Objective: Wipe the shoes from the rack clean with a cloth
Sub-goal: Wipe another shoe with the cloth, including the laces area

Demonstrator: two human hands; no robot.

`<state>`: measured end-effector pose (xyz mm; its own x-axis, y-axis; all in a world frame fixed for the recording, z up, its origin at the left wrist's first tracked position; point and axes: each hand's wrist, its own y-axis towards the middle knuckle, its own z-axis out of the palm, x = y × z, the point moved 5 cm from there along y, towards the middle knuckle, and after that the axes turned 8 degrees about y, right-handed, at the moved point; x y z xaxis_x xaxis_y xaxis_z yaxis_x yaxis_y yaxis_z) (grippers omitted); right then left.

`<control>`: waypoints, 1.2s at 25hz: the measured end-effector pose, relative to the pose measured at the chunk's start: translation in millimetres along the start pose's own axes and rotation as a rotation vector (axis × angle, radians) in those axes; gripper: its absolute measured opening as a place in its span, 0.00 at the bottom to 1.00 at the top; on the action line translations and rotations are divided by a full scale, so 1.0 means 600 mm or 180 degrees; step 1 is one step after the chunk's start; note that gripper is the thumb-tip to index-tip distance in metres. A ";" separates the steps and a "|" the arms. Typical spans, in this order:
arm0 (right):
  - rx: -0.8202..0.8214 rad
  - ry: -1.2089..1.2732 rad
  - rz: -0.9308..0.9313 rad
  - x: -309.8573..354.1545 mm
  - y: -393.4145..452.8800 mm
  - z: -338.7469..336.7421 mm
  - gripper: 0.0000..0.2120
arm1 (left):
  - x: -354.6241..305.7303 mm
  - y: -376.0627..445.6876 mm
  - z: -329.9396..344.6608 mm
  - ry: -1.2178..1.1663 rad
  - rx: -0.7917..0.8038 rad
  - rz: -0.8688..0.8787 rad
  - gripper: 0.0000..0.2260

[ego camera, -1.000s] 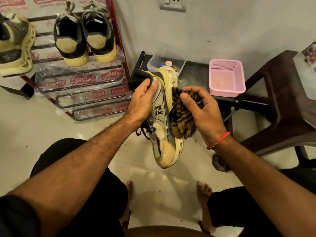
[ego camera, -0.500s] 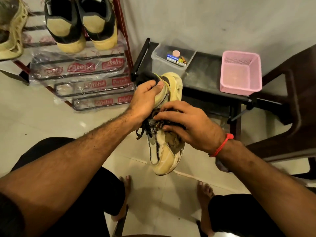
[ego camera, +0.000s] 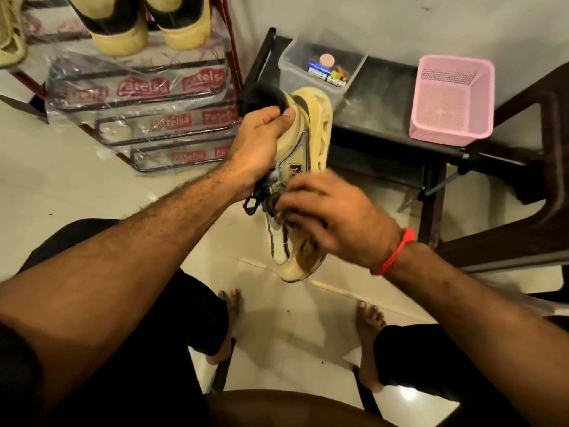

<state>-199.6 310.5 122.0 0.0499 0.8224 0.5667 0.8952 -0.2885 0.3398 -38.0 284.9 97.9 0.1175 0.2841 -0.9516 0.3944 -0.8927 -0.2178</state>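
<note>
The yellow sneaker (ego camera: 303, 167) is held in the air above the floor tiles, in front of the knees, heel up and toe down, with its sole turned toward the low black surface (ego camera: 385, 97).

The step in hand is judged to be the wiping of the upper near the laces. It is done well when the shoe is kept firm at the heel while the cloth is pressed flat and drawn along the side in one direction, so that dirt is carried off and not rubbed in. The loose black laces (ego camera: 255, 198) should be kept out from under the cloth.

The right hand (ego camera: 335, 220) is curled over the front half of the sneaker. Its grip is closed on the checked cloth (ego camera: 303, 241), of which only a dark edge is seen below the fingers. The picture is blurred here.

Farther on, the left hand (ego camera: 261, 143) has its grip closed round the heel collar, the thumb lying on the yellow side. Beyond the sneaker, to its left, the shoe rack (ego camera: 172, 97) carries other shoes.
</note>
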 end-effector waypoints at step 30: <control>-0.1252 0.0149 0.0683 -0.049 0.016 -0.093 0.09 | -0.002 -0.023 0.029 -0.0707 0.1181 0.0093 0.11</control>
<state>-217.0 256.3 150.5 0.1879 0.7031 0.6858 0.6299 -0.6220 0.4651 -59.8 290.9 98.3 -0.0912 0.2108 -0.9733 0.0348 -0.9761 -0.2147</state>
